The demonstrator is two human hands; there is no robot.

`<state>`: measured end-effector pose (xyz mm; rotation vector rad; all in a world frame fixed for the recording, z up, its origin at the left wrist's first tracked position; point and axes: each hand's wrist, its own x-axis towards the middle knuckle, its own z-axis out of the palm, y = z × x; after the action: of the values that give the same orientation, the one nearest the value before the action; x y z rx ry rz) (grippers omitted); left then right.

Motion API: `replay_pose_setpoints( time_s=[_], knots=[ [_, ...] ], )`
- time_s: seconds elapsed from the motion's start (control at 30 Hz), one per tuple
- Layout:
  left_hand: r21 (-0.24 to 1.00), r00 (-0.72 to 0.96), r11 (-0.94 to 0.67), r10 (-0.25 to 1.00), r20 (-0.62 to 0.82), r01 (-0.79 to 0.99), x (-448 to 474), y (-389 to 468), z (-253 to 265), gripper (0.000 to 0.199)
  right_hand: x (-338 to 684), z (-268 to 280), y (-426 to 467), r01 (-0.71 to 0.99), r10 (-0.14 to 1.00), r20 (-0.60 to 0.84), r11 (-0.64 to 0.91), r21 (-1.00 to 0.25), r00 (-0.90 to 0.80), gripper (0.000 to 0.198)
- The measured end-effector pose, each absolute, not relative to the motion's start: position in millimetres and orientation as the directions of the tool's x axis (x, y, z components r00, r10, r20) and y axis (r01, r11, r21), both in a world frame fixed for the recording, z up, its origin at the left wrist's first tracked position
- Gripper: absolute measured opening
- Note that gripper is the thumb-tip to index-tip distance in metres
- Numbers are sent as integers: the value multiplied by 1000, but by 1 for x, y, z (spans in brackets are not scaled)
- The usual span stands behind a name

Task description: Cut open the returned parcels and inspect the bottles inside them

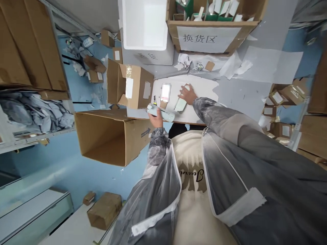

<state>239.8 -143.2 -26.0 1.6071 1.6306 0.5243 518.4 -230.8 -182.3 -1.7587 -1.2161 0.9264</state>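
Above tabletop [206, 89], left hand [156, 119] grips cylinder [166, 115]; plastic, perhaps

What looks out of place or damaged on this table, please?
Crumpled paper and loose white sheets lie scattered in front of the labelled carton; they look like litter. The pale bottle in the left hand shows no clear damage.

A pale blue, cylindrical bottle [168, 116] with dark lettering along its side lies tilted sideways in the left hand [156, 119], over the table's near edge [189, 121]; just beside it, a pale green, box-like item [181, 104] slants on the white tabletop [204, 90], its far part covered by the right hand [188, 95].
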Motion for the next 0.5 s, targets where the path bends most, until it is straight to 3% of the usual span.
replay_pose_setpoints(
  time_s=[0.07, 0.17, 0.23, 0.33, 0.5],
  knots=[
    [755, -8, 273, 942, -334, 596, 239, -142, -25, 92, 527, -190, -240, 440, 926, -216, -341, -831, 310, 30],
    [788, -78, 401, 906, -415, 468, 249, -142, -20, 111, 544, -188, -264, 501, 886, -332, -459, -734, 325, 67],
    [848, -52, 375, 922, -385, 376, 259, -142, -14, 118, 552, -179, -281, 445, 865, -354, -490, -750, 356, 80],
    [932, 40, 280, 954, -297, 233, 279, -137, 0, 124, 551, -157, -304, 244, 853, -329, -447, -861, 405, 82],
    [992, 245, 127, 962, -120, -12, 319, -125, 33, 117, 529, -116, -320, -80, 817, -314, -316, -945, 484, 98]
  ],
)
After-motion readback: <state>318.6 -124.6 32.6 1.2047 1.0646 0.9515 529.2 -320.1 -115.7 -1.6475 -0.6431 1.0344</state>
